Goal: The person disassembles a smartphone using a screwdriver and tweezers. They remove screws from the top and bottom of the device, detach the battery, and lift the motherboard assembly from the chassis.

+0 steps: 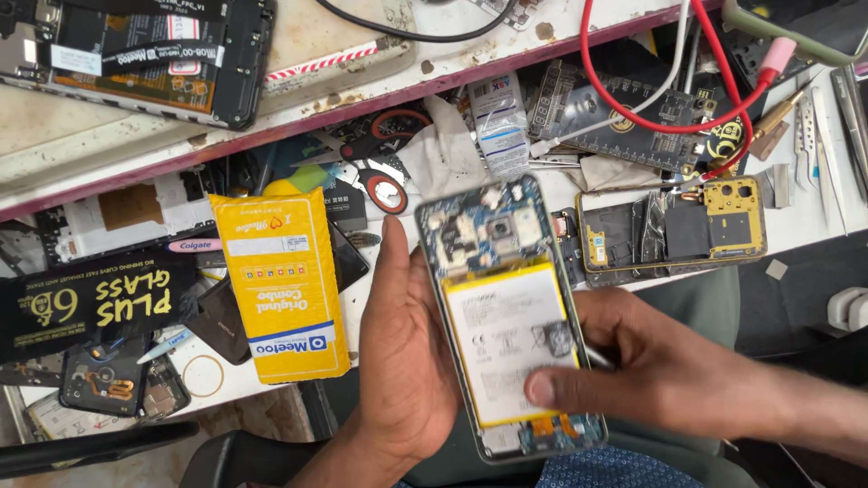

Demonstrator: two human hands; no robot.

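Both hands grip the opened phone (pixel 511 316), left hand (pixel 407 361) fingers cradling, right hand (pixel 669 370) pinching, above the cluttered bench edge (pixel 633 282).

Opened phone (pixel 511 316): thin metal frame with dull sheen, matt white battery wrap like paper or foil, blue-green circuit board with small shiny metal shields. Yellow box (pixel 285 285): smooth card, slightly glossy print. Black packet (pixel 90 307): glossy film, creased. Second phone shell (pixel 674 226): gold-toned metal frame, matt black inner plastic. Red cable (pixel 651 99): smooth rubbery plastic, glossy. White cloth (pixel 438 149): soft, crumpled, matt. Bench top (pixel 362 45): worn, stained, rough-looking painted surface with chipped maroon edge. Tweezers (pixel 827 145): bare polished metal
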